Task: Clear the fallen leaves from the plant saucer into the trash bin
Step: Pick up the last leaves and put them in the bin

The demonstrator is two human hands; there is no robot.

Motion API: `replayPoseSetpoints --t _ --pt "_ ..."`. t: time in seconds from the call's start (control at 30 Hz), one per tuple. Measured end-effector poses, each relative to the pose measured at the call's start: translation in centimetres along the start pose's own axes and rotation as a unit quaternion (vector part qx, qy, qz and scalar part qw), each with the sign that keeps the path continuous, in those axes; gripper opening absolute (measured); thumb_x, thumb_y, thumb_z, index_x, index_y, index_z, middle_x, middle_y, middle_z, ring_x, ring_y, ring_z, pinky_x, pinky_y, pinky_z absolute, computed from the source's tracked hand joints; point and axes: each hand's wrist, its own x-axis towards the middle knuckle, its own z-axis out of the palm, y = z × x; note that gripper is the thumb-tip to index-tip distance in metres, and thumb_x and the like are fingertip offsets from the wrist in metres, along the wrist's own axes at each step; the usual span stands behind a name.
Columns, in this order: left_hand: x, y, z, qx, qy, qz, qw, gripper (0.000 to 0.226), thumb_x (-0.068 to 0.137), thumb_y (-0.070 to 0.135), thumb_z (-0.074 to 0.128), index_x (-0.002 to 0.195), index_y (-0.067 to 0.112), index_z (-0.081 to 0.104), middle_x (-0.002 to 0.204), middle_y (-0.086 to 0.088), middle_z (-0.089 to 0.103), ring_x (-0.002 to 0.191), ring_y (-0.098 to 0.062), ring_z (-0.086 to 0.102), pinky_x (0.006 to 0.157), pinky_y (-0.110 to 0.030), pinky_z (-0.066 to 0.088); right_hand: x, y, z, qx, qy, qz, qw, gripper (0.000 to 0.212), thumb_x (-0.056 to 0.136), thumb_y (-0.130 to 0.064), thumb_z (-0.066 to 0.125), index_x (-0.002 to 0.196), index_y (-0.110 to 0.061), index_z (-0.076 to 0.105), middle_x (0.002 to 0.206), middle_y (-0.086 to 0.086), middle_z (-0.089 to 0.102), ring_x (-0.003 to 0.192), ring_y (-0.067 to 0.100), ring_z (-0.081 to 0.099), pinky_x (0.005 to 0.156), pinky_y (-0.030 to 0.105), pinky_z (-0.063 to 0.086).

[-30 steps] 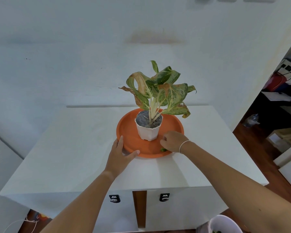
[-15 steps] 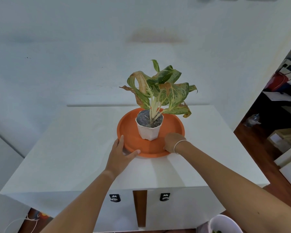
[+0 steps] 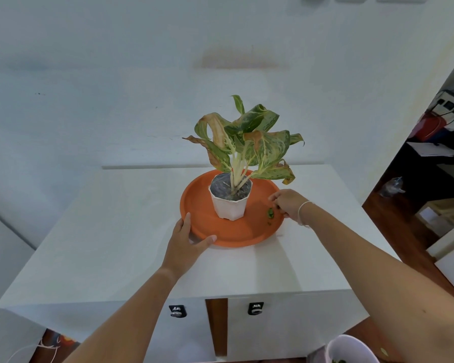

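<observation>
An orange plant saucer sits on a white cabinet top, with a white pot holding a green and brown-edged plant in its middle. My left hand braces the saucer's front-left rim, which lies between thumb and fingers. At the saucer's right rim, my right hand has its fingers curled, with a small green leaf piece at the fingertips. A tiny green speck lies just below it. The pale trash bin stands on the floor at the bottom right, with green bits inside.
The white cabinet has two drawer fronts with dark handles and stands against a white wall. To the right there is wooden floor with boxes and dark furniture. A white cable lies on the floor at the bottom left.
My right hand has moved from the saucer's front rim to its right rim, and the green leaf piece now shows at its fingertips. My left hand has stayed on the rim.
</observation>
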Motion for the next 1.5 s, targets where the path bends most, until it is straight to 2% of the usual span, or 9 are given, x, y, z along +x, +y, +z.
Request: replayPoseSetpoints --t 0.13,0.27,0.4,0.57,0.73,1.0,1.1,1.2,1.5 --pt "0.1 0.0 0.0 -0.006 -0.003 -0.003 1.000 0.093 0.080 0.045 0.065 0.149 0.019 0.009 0.154 -0.003 0.022 0.141 -0.021 0.025 0.111 -0.033 0.030 1.4 1.3 -0.4 0.011 0.035 0.014 0.999 0.032 0.089 -0.011 0.037 0.062 -0.019 0.052 0.064 -0.001 0.040 0.056 0.014 0.035 0.052 0.025 0.029" --pt "0.1 0.0 0.0 -0.006 -0.006 -0.003 1.000 0.093 0.080 0.045 0.065 0.149 0.020 0.008 0.154 -0.003 0.022 0.141 -0.022 0.026 0.111 -0.035 0.031 1.9 2.0 0.0 -0.103 0.057 -0.029 0.993 0.033 0.088 -0.030 0.046 0.059 -0.015 0.042 0.061 0.003 0.041 0.057 0.017 0.040 0.054 0.028 0.030" --pt "0.1 -0.1 0.0 -0.002 -0.007 -0.005 1.000 0.093 0.080 0.046 0.065 0.149 0.020 0.008 0.155 -0.003 0.021 0.141 -0.022 0.025 0.111 -0.035 0.031 2.0 2.4 0.8 -0.265 0.046 -0.060 0.961 0.047 0.079 -0.057 0.058 0.100 -0.015 0.064 0.104 0.004 0.064 0.098 0.023 0.060 0.079 0.032 0.045" --pt "0.2 -0.1 0.0 0.003 -0.007 -0.005 1.000 0.093 0.080 0.046 0.064 0.149 0.020 0.008 0.154 -0.002 0.022 0.141 -0.021 0.026 0.111 -0.035 0.032 2.4 2.2 1.4 -0.456 0.070 -0.090 0.883 0.061 0.074 -0.071 0.053 0.107 -0.021 0.067 0.113 0.004 0.061 0.104 0.024 0.059 0.086 0.032 0.039" --pt "0.2 -0.1 0.1 0.002 -0.008 -0.002 1.000 0.093 0.080 0.046 0.064 0.149 0.020 0.008 0.154 -0.003 0.022 0.140 -0.021 0.026 0.111 -0.034 0.031 2.7 2.3 1.5 -0.512 0.065 -0.108 0.850 0.064 0.072 -0.080 0.043 0.082 -0.018 0.056 0.104 0.004 0.061 0.097 0.024 0.060 0.081 0.033 0.033" --pt "0.2 -0.2 0.1 0.002 -0.005 -0.004 1.000 0.092 0.080 0.046 0.064 0.149 0.021 0.008 0.154 -0.003 0.022 0.140 -0.022 0.027 0.110 -0.034 0.032 1.9 2.2 3.3 -0.510 0.112 -0.110 0.846 0.040 0.084 -0.047 0.060 0.107 -0.014 0.064 0.111 0.004 0.064 0.102 0.024 0.062 0.091 0.032 0.037" --pt "0.3 -0.3 0.1 -0.001 -0.005 -0.006 1.000 0.093 0.080 0.046 0.065 0.149 0.020 0.009 0.154 -0.003 0.023 0.140 -0.021 0.027 0.110 -0.032 0.031 1.6 2.2 4.1 -0.511 0.139 -0.107 0.842 0.023 0.093 -0.024 0.050 0.108 -0.014 0.064 0.111 0.004 0.065 0.103 0.023 0.061 0.093 0.031 0.037" --pt "0.3 -0.3 0.1 -0.007 -0.007 -0.005 1.000 0.093 0.080 0.046 0.066 0.149 0.020 0.009 0.154 -0.003 0.023 0.140 -0.021 0.027 0.110 -0.033 0.031 1.4 2.3 4.7 -0.507 0.148 -0.103 0.843 0.030 0.092 -0.008 0.039 0.107 -0.014 0.064 0.109 0.004 0.066 0.103 0.023 0.061 0.093 0.031 0.036" --pt "0.4 -0.3 0.1 0.000 -0.008 -0.006 1.000 0.093 0.080 0.045 0.065 0.149 0.019 0.009 0.149 -0.006 0.030 0.134 -0.022 0.034 0.107 -0.032 0.035 0.9 2.4 5.1 -0.471 0.114 -0.099 0.869 0.029 0.093 -0.018 0.039 0.108 -0.012 0.064 0.111 0.007 0.065 0.104 0.026 0.061 0.089 0.031 0.039"
